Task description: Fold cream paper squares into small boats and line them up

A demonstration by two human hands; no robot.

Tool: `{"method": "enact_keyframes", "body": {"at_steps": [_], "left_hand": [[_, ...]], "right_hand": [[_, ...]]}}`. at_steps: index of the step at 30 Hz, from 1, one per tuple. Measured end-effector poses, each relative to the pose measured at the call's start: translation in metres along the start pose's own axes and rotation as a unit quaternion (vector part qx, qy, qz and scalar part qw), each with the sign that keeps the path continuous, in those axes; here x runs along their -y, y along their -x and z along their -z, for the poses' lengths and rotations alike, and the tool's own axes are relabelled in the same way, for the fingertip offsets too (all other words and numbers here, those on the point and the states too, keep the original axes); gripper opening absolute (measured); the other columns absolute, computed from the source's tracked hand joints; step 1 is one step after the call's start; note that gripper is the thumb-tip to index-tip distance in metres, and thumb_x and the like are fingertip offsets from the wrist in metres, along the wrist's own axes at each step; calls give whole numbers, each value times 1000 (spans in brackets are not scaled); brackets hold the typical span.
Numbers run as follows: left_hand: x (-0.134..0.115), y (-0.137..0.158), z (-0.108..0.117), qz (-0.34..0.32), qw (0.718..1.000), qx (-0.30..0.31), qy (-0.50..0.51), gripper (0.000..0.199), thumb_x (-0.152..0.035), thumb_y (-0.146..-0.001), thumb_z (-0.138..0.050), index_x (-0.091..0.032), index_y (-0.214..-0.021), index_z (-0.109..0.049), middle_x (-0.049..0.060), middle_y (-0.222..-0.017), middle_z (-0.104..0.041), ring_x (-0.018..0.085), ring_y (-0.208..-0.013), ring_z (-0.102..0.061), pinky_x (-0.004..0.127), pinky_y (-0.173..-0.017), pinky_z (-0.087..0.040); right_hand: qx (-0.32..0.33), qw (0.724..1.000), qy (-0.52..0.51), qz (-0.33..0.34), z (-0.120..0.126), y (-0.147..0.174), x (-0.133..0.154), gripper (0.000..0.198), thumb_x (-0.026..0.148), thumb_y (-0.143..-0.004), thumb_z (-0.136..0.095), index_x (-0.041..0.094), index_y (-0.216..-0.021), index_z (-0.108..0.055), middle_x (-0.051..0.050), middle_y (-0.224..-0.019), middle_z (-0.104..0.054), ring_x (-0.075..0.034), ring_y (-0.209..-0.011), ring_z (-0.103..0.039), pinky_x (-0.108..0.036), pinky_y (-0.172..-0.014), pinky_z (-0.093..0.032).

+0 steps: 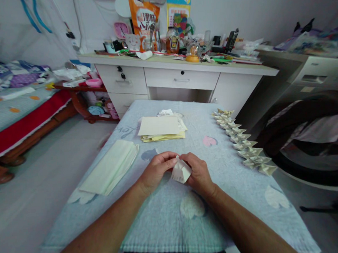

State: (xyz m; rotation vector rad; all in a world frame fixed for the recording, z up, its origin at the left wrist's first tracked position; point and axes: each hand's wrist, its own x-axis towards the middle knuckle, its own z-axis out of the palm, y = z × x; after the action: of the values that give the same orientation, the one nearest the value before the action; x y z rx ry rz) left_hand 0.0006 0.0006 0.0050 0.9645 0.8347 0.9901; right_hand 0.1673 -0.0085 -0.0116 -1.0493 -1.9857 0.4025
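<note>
Over the middle of the cloth-covered table (169,215), a small folded piece of paper (181,171) is held between my two hands. My left hand (159,167) pinches its upper left side with thumb and fingers. Closed around its right side is my right hand (198,172), its fingertips partly hidden behind the paper. A stack of cream and yellow paper sheets (160,126) lies beyond my hands. To the left rests a pile of pale green paper (111,167). A row of folded paper pieces (247,146), nested one against another, runs along the table's right side.
A white desk (183,79) crowded with a jar (172,40), an orange bag (144,22) and small items stands behind the table. On the right is a front-loading washing machine (313,78); a bed (20,110) is at the left. Crumpled white paper (165,112) lies behind the stack.
</note>
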Motion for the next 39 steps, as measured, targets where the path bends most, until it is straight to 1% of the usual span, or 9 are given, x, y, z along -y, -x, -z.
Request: {"method": "enact_keyframes", "body": {"at_steps": [5, 8, 12, 16, 22, 27, 31, 35, 39], "left_hand": [[-1, 0, 2, 1, 1000, 3, 23, 22, -27, -72, -70, -14, -89, -67, 1, -76, -66, 11, -65, -58, 22, -64, -43], [-1, 0, 1, 12, 999, 2, 39, 22, -28, -73, -70, -15, -90, -66, 1, -75, -66, 11, -64, -58, 22, -63, -43], [0, 1, -2, 11, 999, 9, 43, 22, -30, -72, -70, -15, -88, -66, 0, -73, -65, 11, -63, -57, 22, -62, -42], [1, 0, -2, -12, 1000, 21, 19, 23, -28, -71, -72, -15, -89, -65, 2, -77, -65, 12, -67, -58, 21, -63, -42], [2, 0, -2, -26, 1000, 10, -1, 23, -26, -70, -73, -14, -88, -66, 2, -76, -65, 11, -69, -57, 21, -64, -41], [4, -2, 3, -3, 1000, -3, 27, 23, -27, -71, -71, -15, -90, -65, 2, -76, -66, 11, -67, -58, 21, -63, -43], [2, -4, 6, 8, 999, -13, 42, 25, -30, -73, -71, -15, -91, -63, 1, -76, -65, 10, -64, -57, 21, -61, -43], [2, -4, 6, 21, 999, -18, 33, 27, -33, -76, -68, -14, -94, -62, 2, -77, -65, 11, -65, -58, 22, -61, -44], [6, -6, 8, 24, 999, -33, 18, 26, -32, -74, -70, -14, -91, -62, 1, -74, -65, 11, -63, -58, 22, -60, -44]], "right_hand": [[-4, 990, -104, -97, -2, -2, 4, 32, 20, -72, -62, 21, -102, -52, 0, -77, -61, -14, -64, -56, -24, -60, -43], [-1, 976, -169, -139, -5, -3, 4, 28, 20, -72, -62, 21, -98, -51, 1, -76, -61, -13, -62, -56, -23, -58, -42], [-6, 968, -193, -162, -7, -5, 4, 20, 21, -70, -64, 20, -87, -53, 2, -74, -60, -13, -63, -54, -22, -57, -40], [-7, 962, -191, -193, -6, -5, 3, 16, 23, -68, -65, 19, -79, -54, 4, -66, -56, -11, -59, -49, -21, -53, -36], [3, 964, -177, -197, -5, -4, 1, 17, 23, -66, -67, 18, -76, -56, 5, -64, -55, -10, -58, -48, -20, -53, -35], [-2, 965, -175, -195, -3, -6, 3, 12, 20, -67, -63, 18, -77, -57, 5, -65, -57, -10, -59, -50, -20, -56, -38], [10, 955, -225, -194, -4, -4, 0, 12, 19, -70, -61, 18, -81, -58, 5, -66, -56, -10, -59, -50, -20, -55, -39], [3, 943, -261, -207, -8, -2, -5, 12, 21, -73, -61, 19, -84, -58, 4, -67, -56, -10, -59, -49, -20, -54, -39], [1, 924, -311, -224, -10, -3, -6, 14, 21, -72, -62, 19, -85, -57, 4, -66, -56, -10, -57, -49, -20, -53, -40]]}}
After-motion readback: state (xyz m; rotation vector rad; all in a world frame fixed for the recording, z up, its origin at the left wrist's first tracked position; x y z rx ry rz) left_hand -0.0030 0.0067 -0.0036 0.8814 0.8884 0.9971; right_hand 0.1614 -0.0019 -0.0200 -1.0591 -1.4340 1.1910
